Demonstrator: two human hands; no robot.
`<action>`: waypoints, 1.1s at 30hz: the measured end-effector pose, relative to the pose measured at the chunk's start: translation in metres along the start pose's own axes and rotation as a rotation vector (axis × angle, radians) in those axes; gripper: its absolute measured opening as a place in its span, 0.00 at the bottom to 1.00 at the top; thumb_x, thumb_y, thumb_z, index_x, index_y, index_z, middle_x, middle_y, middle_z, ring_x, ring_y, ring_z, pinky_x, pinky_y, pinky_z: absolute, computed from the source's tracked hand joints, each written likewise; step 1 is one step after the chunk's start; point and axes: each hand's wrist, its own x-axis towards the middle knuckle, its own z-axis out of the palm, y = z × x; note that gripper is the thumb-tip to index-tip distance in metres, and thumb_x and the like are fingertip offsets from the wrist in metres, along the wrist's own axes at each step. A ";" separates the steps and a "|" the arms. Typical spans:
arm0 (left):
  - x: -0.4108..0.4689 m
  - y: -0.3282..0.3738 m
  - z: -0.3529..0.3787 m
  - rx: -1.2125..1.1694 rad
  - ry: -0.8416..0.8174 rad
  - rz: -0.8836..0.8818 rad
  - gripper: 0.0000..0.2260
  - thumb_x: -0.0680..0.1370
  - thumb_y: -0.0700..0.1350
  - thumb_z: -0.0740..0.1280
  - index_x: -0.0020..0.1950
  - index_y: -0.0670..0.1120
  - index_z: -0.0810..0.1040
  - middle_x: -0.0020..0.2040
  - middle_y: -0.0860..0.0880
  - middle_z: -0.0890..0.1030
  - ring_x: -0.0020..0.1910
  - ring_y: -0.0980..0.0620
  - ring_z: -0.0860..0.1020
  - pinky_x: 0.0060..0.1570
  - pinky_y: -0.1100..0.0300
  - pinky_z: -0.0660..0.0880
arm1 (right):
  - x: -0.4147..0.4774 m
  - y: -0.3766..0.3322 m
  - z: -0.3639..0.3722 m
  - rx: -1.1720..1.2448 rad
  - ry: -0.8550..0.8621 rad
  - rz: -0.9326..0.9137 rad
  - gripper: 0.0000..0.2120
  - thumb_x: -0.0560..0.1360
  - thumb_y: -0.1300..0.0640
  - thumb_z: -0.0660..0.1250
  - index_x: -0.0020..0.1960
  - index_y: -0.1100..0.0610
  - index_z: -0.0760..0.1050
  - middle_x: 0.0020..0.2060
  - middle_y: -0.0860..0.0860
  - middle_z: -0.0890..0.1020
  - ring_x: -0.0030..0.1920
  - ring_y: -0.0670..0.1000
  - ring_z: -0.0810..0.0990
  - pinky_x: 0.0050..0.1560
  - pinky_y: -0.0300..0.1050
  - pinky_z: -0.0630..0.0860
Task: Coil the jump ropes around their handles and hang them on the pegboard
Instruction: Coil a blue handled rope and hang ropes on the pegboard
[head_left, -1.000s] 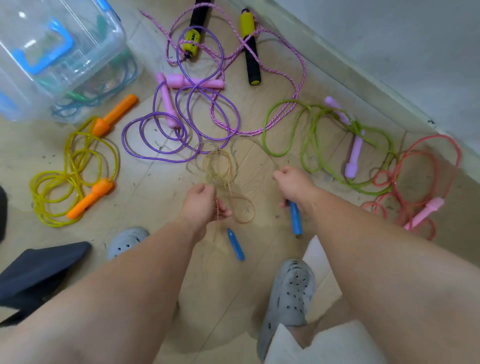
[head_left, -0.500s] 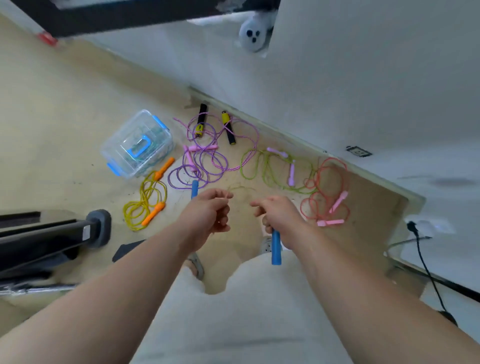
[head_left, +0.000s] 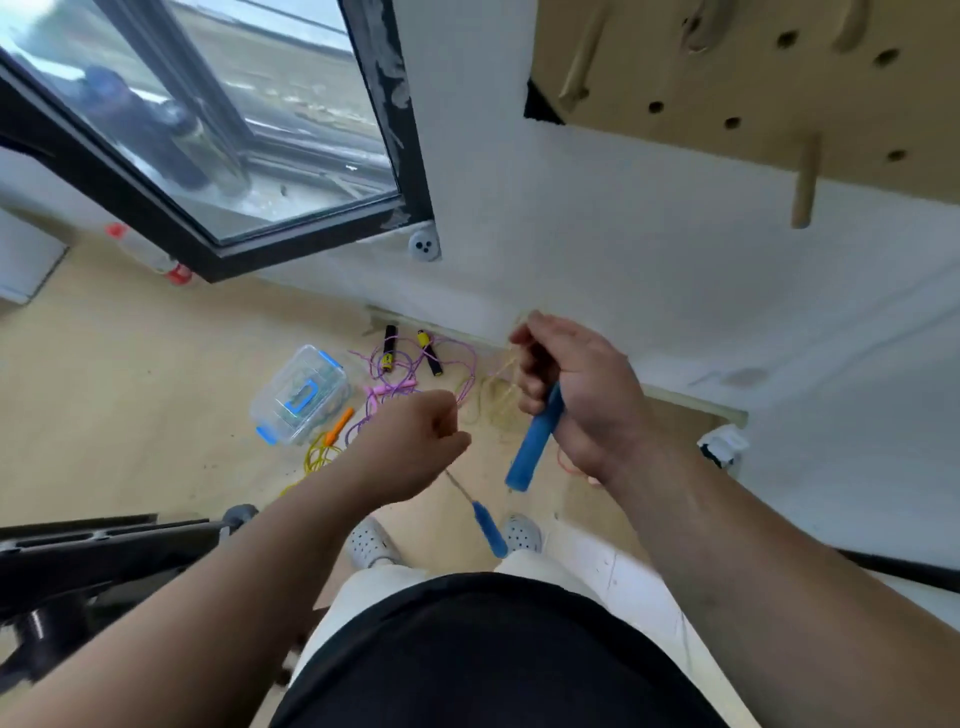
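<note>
My right hand (head_left: 576, 395) grips one blue handle (head_left: 535, 441) of a thin gold jump rope (head_left: 501, 395), raised in front of the white wall. My left hand (head_left: 415, 441) is closed on the rope's cord, and the second blue handle (head_left: 488, 530) dangles below it above my shoes. The wooden pegboard (head_left: 748, 88) with pegs (head_left: 804, 182) hangs on the wall at the upper right. On the floor lie a purple rope with pink handles (head_left: 389, 389), a pink cord with black-and-yellow handles (head_left: 430, 353), and a yellow rope with orange handles (head_left: 327, 441).
A clear plastic box with blue latches (head_left: 298, 397) sits on the floor beside the ropes. A dark-framed window (head_left: 208, 130) fills the upper left. Black equipment (head_left: 93, 561) stands at the lower left. A wall socket (head_left: 423, 244) is below the window corner.
I have stood up and the view has risen from the floor to the wall and pegboard. Both hands lifted the gold rope; one blue handle now dangles under my left hand.
</note>
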 end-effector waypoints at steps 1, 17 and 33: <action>-0.004 0.000 0.003 0.017 0.025 -0.003 0.14 0.76 0.43 0.71 0.35 0.49 0.69 0.32 0.52 0.74 0.34 0.52 0.72 0.40 0.53 0.73 | -0.009 -0.014 -0.004 0.032 -0.002 -0.038 0.13 0.83 0.56 0.62 0.41 0.59 0.76 0.29 0.51 0.71 0.27 0.48 0.65 0.26 0.39 0.61; -0.025 0.044 0.005 -0.832 0.067 -0.193 0.09 0.85 0.43 0.60 0.46 0.41 0.69 0.32 0.43 0.68 0.28 0.45 0.69 0.34 0.52 0.76 | -0.077 -0.071 -0.101 0.218 0.303 -0.084 0.07 0.79 0.54 0.68 0.50 0.57 0.73 0.35 0.51 0.73 0.31 0.47 0.70 0.29 0.38 0.71; -0.031 0.077 -0.004 -0.443 -0.234 0.152 0.22 0.64 0.50 0.80 0.51 0.57 0.72 0.48 0.45 0.80 0.47 0.45 0.81 0.51 0.44 0.81 | -0.087 0.003 0.007 0.194 0.157 0.007 0.22 0.72 0.41 0.62 0.56 0.56 0.79 0.50 0.51 0.88 0.52 0.48 0.86 0.46 0.42 0.82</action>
